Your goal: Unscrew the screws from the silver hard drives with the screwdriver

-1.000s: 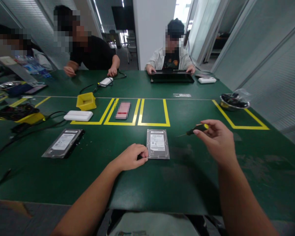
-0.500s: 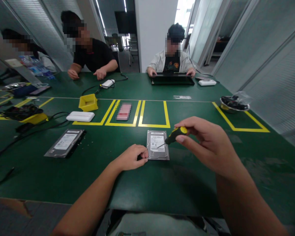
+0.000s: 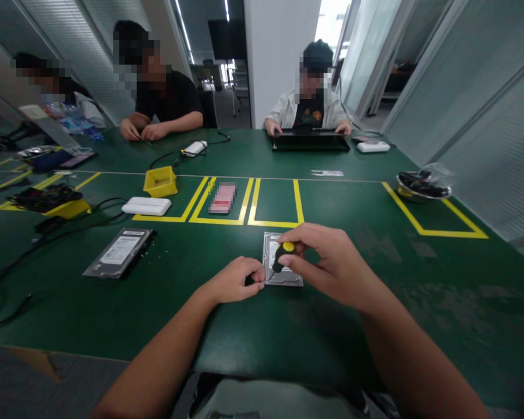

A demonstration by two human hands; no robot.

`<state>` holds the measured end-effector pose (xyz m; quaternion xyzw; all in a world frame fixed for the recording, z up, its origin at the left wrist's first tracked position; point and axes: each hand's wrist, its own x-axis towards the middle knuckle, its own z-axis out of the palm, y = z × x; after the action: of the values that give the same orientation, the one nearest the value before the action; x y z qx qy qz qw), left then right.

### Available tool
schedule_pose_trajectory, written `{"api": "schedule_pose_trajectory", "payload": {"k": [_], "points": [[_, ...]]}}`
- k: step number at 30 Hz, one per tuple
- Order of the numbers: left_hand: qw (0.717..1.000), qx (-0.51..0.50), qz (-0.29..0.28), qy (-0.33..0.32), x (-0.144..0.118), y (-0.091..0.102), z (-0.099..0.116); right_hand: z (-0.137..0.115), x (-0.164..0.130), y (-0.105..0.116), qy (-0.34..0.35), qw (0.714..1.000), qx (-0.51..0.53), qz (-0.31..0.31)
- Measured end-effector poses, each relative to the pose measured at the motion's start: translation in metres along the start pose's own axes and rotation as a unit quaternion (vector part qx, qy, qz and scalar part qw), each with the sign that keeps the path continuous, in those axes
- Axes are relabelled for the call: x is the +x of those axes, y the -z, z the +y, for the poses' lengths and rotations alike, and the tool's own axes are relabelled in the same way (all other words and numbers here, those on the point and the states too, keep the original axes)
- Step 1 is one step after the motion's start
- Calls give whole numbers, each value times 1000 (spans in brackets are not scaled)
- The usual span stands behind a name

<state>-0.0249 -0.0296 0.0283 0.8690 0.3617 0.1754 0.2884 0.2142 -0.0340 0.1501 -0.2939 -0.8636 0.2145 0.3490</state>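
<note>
A silver hard drive (image 3: 289,280) with a white label lies flat on the green table before me, partly covered by my right hand. My left hand (image 3: 238,279) has its fingers curled together against the drive's lower left edge, gripping it there. Above the drive, my right hand (image 3: 327,262) is closed around a small black-and-yellow screwdriver (image 3: 282,256). The screwdriver is tilted, its thin shaft pointing down at the drive's lower left corner beside my left fingertips. Whether the tip sits in a screw is too small to tell.
Another hard drive (image 3: 120,253) lies to the left, with tiny bits beside it. Farther back are a yellow bin (image 3: 160,181), a white power strip (image 3: 146,206), a pink phone-like object (image 3: 223,198) and cables (image 3: 43,198). A bowl (image 3: 423,189) stands right. Several people sit across the table.
My right hand has moved left and down with the screwdriver, bringing its tip to the drive's lower left corner. My left hand stays at the drive's edge. One person opposite has drawn both hands together.
</note>
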Motion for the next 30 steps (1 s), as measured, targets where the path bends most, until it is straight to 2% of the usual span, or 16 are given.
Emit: {"api": "schedule_pose_trajectory", "payload": {"k": [7, 30], "points": [[1000, 4, 8, 0, 0, 0, -2, 14, 5, -20, 3, 1000, 9, -17], [1000, 6, 6, -1, 2, 0, -3, 30, 6, -28, -2, 1000, 9, -21]]}}
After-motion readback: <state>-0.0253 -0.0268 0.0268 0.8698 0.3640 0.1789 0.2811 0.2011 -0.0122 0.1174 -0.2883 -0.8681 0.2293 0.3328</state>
